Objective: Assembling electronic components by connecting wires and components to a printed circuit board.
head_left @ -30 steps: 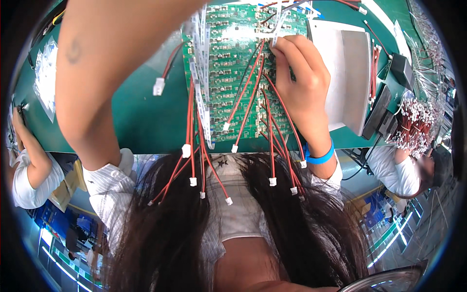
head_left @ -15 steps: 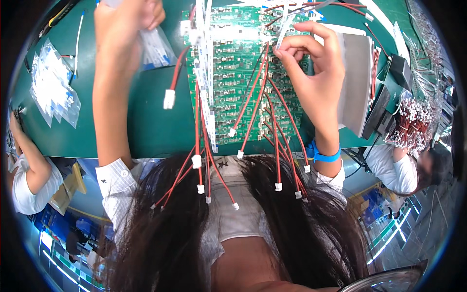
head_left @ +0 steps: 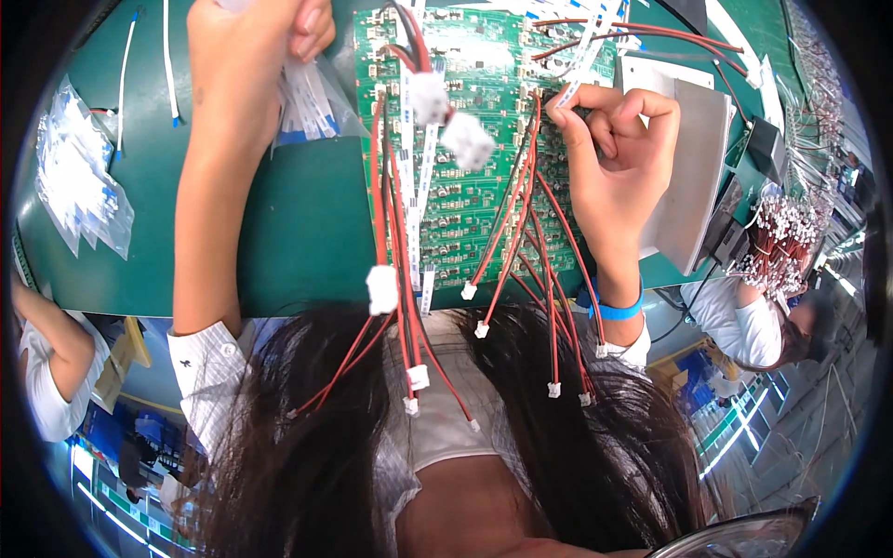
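Observation:
My right hand is closed in a pinch on a white flat ribbon cable at the right side of a green circuit board panel. Near the top edge my left hand is closed, with something whitish at its fingers that I cannot make out. Beside it lies a clear bag of white-and-blue flat cables. Red and black wires with white plugs hang from the panel toward me. Two larger-looking white plugs show blurred above the panel. More white flat cables run down its left part.
On the green table at left are another bag of flat cables and two loose flat cables. A grey-white plate and a black box stand at right, beyond them a wire bundle. Other people sit on both sides.
The wire plugs left of the panel have swung right, over the board. The view has shifted slightly. A second loose flat cable shows beside my left hand. My right hand keeps its pinch.

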{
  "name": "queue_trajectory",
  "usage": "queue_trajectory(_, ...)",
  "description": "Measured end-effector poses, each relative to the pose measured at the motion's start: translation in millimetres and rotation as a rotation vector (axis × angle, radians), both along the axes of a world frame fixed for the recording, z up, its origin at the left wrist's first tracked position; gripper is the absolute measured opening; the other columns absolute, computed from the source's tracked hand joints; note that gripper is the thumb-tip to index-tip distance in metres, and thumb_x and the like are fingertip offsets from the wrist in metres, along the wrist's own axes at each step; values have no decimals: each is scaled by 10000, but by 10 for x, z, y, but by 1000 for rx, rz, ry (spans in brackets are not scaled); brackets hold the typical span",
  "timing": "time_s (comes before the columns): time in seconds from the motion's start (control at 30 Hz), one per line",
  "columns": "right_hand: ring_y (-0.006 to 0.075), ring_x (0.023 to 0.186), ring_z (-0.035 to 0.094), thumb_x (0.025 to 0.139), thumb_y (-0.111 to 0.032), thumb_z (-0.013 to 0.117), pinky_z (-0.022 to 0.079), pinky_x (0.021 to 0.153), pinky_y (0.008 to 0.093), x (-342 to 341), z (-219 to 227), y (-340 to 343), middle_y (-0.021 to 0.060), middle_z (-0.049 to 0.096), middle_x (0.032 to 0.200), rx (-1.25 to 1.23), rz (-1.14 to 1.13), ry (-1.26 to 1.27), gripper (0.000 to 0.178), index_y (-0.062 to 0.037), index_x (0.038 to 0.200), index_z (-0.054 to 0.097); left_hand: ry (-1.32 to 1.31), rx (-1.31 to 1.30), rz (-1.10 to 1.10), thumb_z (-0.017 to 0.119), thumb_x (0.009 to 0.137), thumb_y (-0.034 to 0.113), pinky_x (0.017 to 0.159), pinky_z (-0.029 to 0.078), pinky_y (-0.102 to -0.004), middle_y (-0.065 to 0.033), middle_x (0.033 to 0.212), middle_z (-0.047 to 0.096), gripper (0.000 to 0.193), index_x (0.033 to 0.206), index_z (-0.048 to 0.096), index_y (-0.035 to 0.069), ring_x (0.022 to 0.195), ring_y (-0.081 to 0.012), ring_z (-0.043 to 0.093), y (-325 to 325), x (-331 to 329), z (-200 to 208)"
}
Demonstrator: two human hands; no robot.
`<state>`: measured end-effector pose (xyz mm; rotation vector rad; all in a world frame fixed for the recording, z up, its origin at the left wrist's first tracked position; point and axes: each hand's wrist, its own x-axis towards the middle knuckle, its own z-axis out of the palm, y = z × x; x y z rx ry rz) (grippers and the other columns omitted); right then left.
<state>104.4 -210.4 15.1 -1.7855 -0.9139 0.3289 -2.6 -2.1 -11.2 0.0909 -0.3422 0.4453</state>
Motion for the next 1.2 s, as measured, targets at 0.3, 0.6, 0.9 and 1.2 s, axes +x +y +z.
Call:
queue_trajectory(0.3,37,537,285,731,125,617,291,504,149,-22,-18,-50,108,628,828,21,-10,115,394,-62,870,299,1046,837,431,498,795,16,463,294,-228,-33,519,444,228,580,423,2,465,-85,382,40,-188,121)
queue_trajectory(0.6,34,544,332,743,115,618,317,521,156,9,-7,-26,108,633,823,43,-15,121,384,-44,952,338,1334,786,425,506,902,147,401,272,-167,59,509,379,141,957,563,31,406,-28,331,-120,28,316)
queue_trajectory(0.9,13,535,335,752,91,627,301,502,145,2,36,8,76,639,804,-19,-29,144,304,-33,920,405,1367,819,411,506,905,183,414,277,-171,62,510,374,172,965,565,34,414,-29,332,-143,-42,464)
queue_trajectory(1.2,8,532,310,745,97,626,284,492,139,110,81,-35,81,639,840,-77,-17,227,309,-24,954,432,1383,790,418,533,885,178,397,237,-164,73,494,360,153,938,574,40,402,-16,313,-205,109,416)
